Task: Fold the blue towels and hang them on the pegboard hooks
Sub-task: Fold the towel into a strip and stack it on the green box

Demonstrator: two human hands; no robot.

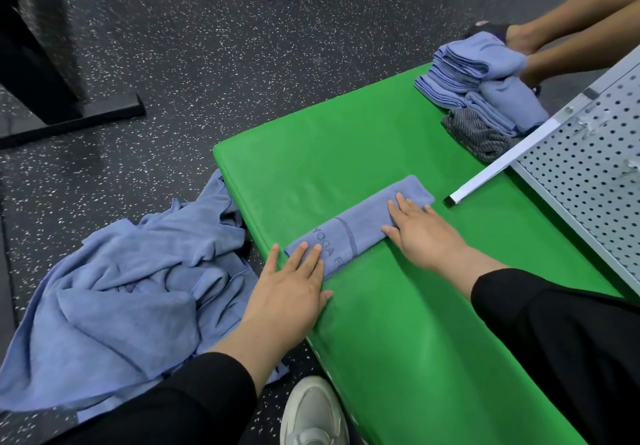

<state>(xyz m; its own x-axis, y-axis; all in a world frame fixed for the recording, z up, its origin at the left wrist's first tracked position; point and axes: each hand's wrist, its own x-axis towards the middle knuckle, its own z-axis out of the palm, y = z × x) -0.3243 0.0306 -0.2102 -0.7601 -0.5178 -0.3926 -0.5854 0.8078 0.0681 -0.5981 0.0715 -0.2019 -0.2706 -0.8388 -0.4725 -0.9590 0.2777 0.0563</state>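
A dark speckled floor (214, 64) spreads beyond both hands, and on it lies a green mat (398, 323), which runs under the hands and on past them. To the right of the right hand (420, 228) a grey pegboard (588, 174) lies across the mat's edge, with a white metal bar (498, 166) jutting from it just past that hand's fingertips. Left of the left hand (294, 289), a heap of unfolded blue towels (121, 292) lies crumpled on the floor against the mat's side. Far beyond the right hand, a stack of folded blue towels (485, 81) sits on the mat's far corner, touched by another person's hands (519, 43). A folded blue towel (360, 223), a long narrow strip printed "YOGA", lies slantwise on the mat. Both hands press flat on it with straight, spread fingers: the left on its near end, the right on its far half. A white shoe (311, 413) shows just below the left forearm.
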